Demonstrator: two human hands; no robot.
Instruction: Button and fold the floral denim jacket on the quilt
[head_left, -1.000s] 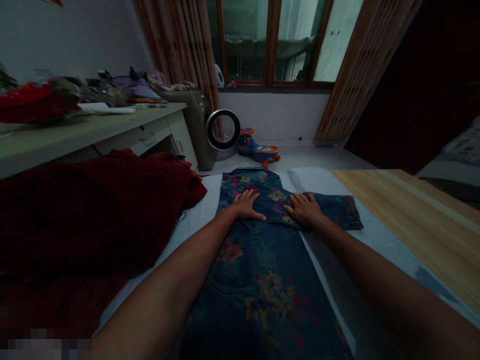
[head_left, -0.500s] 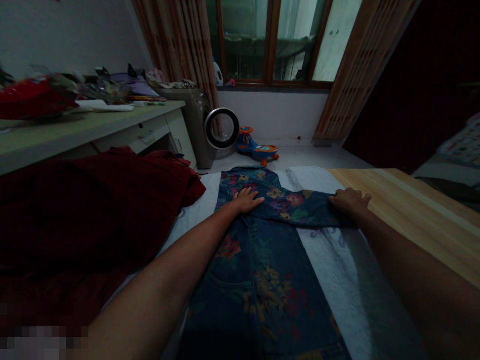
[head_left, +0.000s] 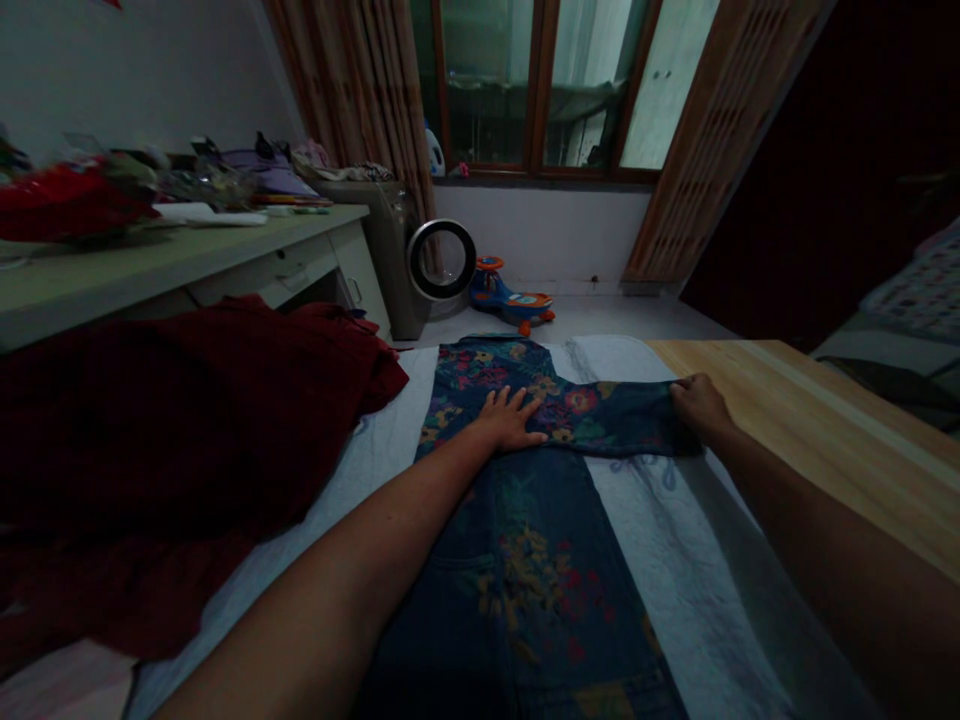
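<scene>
A dark blue denim jacket (head_left: 544,570) with a colourful floral print lies spread lengthwise in front of me. One sleeve (head_left: 630,418) stretches out sideways to the right. My left hand (head_left: 511,420) rests flat near the inner end of that sleeve, fingers spread and pressing on the cloth. At the sleeve's outer end, my right hand (head_left: 702,408) is closed with the edge of the fabric pinched in its fingers. Under the jacket is a white patterned cloth (head_left: 652,510). The jacket's near end runs out of view in shadow.
A heap of dark red fabric (head_left: 180,440) lies close on the left. Bare wooden board (head_left: 810,400) extends at the right. Farther off stand a cluttered desk (head_left: 285,240), a washing machine with its round door (head_left: 442,260) open, and a blue-orange ride-on toy (head_left: 510,300).
My left hand has slid slightly right and toward me, its fingers spreading wider. My right hand has closed more tightly at the sleeve's end. The sleeve lies about the same.
</scene>
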